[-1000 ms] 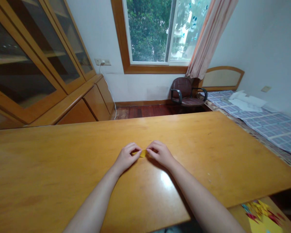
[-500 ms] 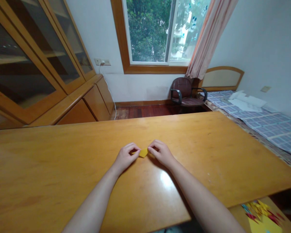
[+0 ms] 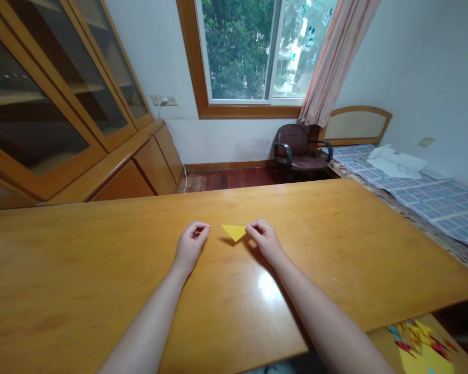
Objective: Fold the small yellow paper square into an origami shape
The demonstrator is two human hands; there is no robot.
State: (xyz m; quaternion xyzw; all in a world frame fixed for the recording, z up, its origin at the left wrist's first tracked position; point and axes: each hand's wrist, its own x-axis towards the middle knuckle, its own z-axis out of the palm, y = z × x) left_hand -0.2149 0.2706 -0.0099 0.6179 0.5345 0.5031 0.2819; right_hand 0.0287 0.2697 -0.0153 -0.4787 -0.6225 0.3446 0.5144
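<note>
Pinched at one corner by the right hand, a yellow paper triangle, likely light, easily creased, best held by corners, points toward the left hand, its empty fingertips together.

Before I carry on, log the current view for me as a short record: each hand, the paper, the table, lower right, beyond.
Left hand: fingertips drawn together, apart from the paper, nothing visible in them
Right hand: pinching the yellow paper at its right corner
Paper shape: triangle, one point toward the wearer
Table: wooden, glossy, under both hands
Lower right: yellow sheet beside small coloured pieces
Beyond: dark red chair, bed, window
</note>
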